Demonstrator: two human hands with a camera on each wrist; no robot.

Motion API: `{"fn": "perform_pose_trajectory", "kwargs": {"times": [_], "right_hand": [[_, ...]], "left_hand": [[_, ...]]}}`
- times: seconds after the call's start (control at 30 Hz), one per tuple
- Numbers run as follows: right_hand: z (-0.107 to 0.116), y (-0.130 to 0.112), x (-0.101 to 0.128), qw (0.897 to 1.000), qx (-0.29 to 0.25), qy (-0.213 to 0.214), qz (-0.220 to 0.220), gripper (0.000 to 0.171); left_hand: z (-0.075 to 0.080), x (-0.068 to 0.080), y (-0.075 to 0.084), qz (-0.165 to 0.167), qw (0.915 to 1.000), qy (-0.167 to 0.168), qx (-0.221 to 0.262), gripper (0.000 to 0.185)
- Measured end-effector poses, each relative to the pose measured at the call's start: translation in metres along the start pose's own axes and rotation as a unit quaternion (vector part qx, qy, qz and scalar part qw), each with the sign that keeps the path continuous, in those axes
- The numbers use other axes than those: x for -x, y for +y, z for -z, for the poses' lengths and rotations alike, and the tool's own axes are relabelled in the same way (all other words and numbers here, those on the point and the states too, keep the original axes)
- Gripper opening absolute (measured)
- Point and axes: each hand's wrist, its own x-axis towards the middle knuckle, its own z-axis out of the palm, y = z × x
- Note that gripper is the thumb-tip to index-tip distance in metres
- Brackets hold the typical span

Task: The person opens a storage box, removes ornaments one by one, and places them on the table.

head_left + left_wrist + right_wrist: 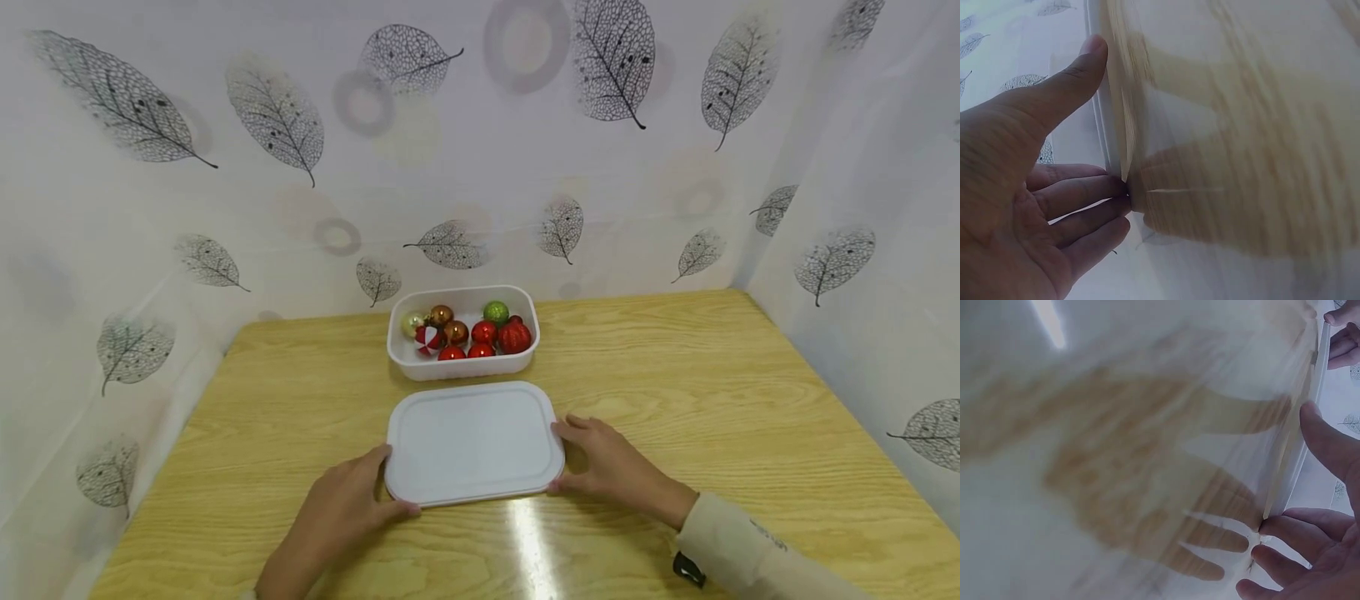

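A white rectangular lid with rounded corners lies flat side up at the middle front of the table. My left hand grips its near left corner, thumb on the front edge and fingers along the left side. At the near right corner my right hand holds it the same way. Both wrist views show the lid edge-on, with the left hand and the right hand at its rim. Whether it touches the table all along cannot be told. Just behind stands an uncovered white plastic box.
Inside the box are several Christmas baubles: a red ribbed one, a green one, and brown, gold and red-and-white ones. The wooden table spreads to both sides. Leaf-patterned cloth walls it in at back and sides.
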Motion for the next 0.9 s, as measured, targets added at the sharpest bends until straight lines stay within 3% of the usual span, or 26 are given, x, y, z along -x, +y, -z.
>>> {"fn": "perform_pose_trajectory", "kwargs": {"times": [0.33, 0.57, 0.73, 0.9], "right_hand": [[0.002, -0.002, 0.000, 1.000, 0.019, -0.004, 0.022, 0.079], [0.011, -0.002, -0.006, 0.998, 0.018, -0.004, 0.060, 0.066], [0.021, -0.005, -0.013, 0.998, 0.027, 0.004, 0.052, 0.061], [0.034, -0.009, -0.024, 0.999, -0.019, 0.019, 0.035, 0.051]], "left_hand": [[0.000, 0.001, 0.002, -0.005, 1.0000, -0.002, -0.008, 0.083], [0.008, -0.002, 0.002, -0.008, 0.9998, 0.018, -0.007, 0.074], [0.019, -0.009, -0.002, -0.008, 0.9992, 0.031, 0.025, 0.067], [0.033, -0.022, -0.004, 0.014, 0.9954, 0.033, 0.089, 0.073]]}}
